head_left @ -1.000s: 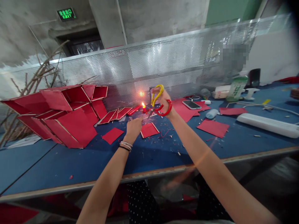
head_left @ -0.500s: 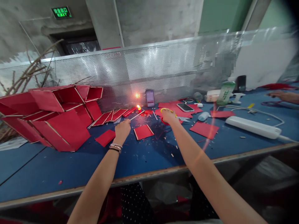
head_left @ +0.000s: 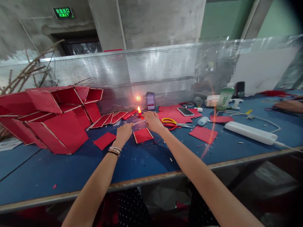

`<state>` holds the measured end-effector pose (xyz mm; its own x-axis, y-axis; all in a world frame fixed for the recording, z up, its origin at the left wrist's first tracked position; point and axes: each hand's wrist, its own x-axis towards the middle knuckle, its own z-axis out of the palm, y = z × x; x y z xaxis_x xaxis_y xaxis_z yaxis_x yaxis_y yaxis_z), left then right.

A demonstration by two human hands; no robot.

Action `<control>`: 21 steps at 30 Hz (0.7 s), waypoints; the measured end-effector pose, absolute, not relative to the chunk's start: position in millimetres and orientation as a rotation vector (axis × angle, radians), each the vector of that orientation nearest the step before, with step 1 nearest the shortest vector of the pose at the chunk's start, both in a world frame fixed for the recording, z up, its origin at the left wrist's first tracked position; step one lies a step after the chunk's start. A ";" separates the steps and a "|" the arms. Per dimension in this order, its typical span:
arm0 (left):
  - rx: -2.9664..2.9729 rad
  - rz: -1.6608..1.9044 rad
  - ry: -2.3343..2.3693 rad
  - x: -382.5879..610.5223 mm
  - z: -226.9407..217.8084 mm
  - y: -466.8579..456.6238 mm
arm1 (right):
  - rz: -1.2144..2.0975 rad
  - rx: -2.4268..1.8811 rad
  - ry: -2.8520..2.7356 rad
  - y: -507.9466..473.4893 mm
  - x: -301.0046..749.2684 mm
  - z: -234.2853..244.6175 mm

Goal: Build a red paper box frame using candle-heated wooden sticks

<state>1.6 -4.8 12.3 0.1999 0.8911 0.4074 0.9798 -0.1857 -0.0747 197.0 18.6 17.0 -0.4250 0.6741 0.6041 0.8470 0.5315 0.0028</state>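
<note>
My left hand (head_left: 124, 132) is closed round one end of a thin pale stick (head_left: 139, 122) above the blue table (head_left: 71, 170). My right hand (head_left: 153, 121) pinches the same stick at its far end, close to a lit red candle (head_left: 139, 112). Yellow-and-red scissors (head_left: 171, 123) lie on the table just right of my right hand. A small red square framed with sticks (head_left: 142, 135) lies under my hands, and a plain red square (head_left: 104, 140) lies to its left.
A big red paper structure on stick frames (head_left: 54, 116) fills the left. Phones (head_left: 185, 111), a green bottle (head_left: 224, 97), red sheets (head_left: 203, 134) and a white power strip (head_left: 249, 130) lie to the right. Another person's hand (head_left: 287, 105) rests at far right. A perforated metal screen (head_left: 165, 69) backs the table.
My right hand has put the scissors down on the table and moved left to the stick. My left hand has kept hold of the stick near the candle.
</note>
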 end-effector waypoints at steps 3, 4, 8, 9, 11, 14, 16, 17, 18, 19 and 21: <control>-2.167 -0.427 -1.685 0.6 14.2 -6.6 | -0.388 -1.073 -2.391 18.3 185.0 11.2; -2.170 -0.432 -1.667 0.6 15.1 -7.6 | -0.379 -1.096 -2.386 19.0 183.2 9.3; -2.168 -0.454 -1.667 2.9 18.2 -12.2 | -0.428 -1.219 -2.287 19.2 180.9 7.7; -2.162 -0.459 -1.678 3.7 18.6 -13.3 | -0.445 -1.239 -2.281 17.8 180.7 8.5; -2.153 -0.459 -1.703 5.7 18.4 -15.2 | -0.457 -1.270 -2.304 13.6 180.0 10.3; -2.148 -0.426 -1.763 9.8 17.1 -17.6 | -0.459 -1.299 -2.345 7.6 179.4 10.8; -2.149 -0.394 -1.813 13.1 16.7 -18.9 | -0.456 -1.311 -2.352 5.7 179.4 9.6; -2.147 -0.379 -1.837 14.8 16.9 -19.5 | -0.453 -1.318 -2.353 5.4 179.4 8.9; -2.142 -0.368 -1.856 16.3 17.4 -20.0 | -0.449 -1.325 -2.356 5.4 179.4 8.2; -2.135 -0.363 -1.868 17.6 18.1 -20.4 | -0.448 -1.334 -2.356 5.5 179.3 7.8; -2.118 -0.371 -1.876 19.3 20.0 -20.9 | -0.456 -1.357 -2.348 6.1 178.8 7.6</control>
<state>19.3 -20.9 20.0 0.1205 0.9188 0.3759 0.9927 -0.1125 -0.0434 178.8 6.1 7.6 -0.4556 0.7475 0.4834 0.8741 0.4784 0.0841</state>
